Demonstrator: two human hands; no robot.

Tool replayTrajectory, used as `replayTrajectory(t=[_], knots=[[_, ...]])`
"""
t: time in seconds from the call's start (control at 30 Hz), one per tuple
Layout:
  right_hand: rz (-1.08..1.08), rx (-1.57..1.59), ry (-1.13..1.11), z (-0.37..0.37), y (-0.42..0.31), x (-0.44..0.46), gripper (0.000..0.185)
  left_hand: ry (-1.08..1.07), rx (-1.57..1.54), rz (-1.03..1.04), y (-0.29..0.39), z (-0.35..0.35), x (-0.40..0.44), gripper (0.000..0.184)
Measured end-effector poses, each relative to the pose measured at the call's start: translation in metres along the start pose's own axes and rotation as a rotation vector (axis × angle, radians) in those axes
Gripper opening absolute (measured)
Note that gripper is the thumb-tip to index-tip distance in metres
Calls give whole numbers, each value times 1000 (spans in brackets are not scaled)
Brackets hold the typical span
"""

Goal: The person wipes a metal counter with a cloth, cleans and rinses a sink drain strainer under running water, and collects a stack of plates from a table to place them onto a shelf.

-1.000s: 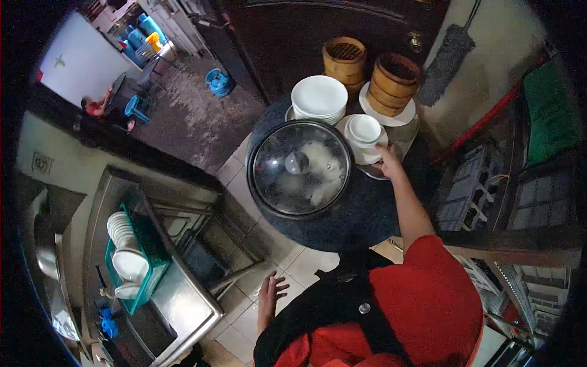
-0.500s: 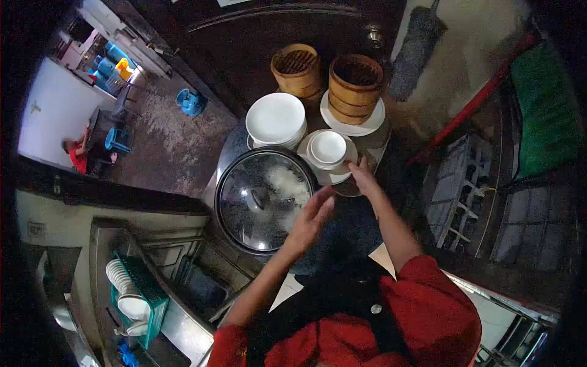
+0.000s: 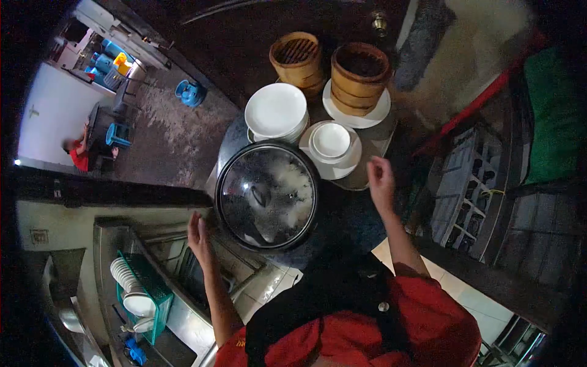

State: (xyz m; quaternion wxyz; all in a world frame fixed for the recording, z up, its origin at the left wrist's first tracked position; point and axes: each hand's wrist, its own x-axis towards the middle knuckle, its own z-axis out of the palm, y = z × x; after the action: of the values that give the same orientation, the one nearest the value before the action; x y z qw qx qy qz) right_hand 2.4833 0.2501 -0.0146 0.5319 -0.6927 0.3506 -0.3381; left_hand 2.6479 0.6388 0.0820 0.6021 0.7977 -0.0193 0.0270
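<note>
My right hand (image 3: 382,181) hovers just right of the saucers, its fingers loosely bent and apart with nothing in them. Nearest to it is a small stack of white bowls (image 3: 331,140) on larger white plates (image 3: 348,166). Out to the left, my left hand (image 3: 199,237) is raised in the air with nothing in it, fingers pointing up and slightly parted. Between the hands stands a wide pot with a black-rimmed glass lid (image 3: 266,194); pale food shows through the misted glass. Behind it rises a stack of white plates (image 3: 276,110).
Two bamboo steamers (image 3: 297,61) (image 3: 361,76) stand at the back of the round table (image 3: 333,211). A green dish rack (image 3: 160,300) holds plates at lower left. A blue gas cylinder (image 3: 191,93) stands on the floor, and a person in red (image 3: 79,156) is far left.
My right hand has come away from the bowls and plates, toward the right. My left hand has swung left, from beside the lid to past the pot's left side.
</note>
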Motion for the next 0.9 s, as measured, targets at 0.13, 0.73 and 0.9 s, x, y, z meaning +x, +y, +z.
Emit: replayTrajectory(t=[0.13, 0.73, 0.9], knots=[[200, 22, -598, 54, -20, -23, 39, -146, 102, -354, -32, -5, -4, 48], [90, -55, -400, 38, -35, -52, 41, -346, 128, -481, -50, -41, 37, 42], [316, 68, -167, 16, 26, 45, 52, -420, -14, -49, 48, 64, 44, 40]])
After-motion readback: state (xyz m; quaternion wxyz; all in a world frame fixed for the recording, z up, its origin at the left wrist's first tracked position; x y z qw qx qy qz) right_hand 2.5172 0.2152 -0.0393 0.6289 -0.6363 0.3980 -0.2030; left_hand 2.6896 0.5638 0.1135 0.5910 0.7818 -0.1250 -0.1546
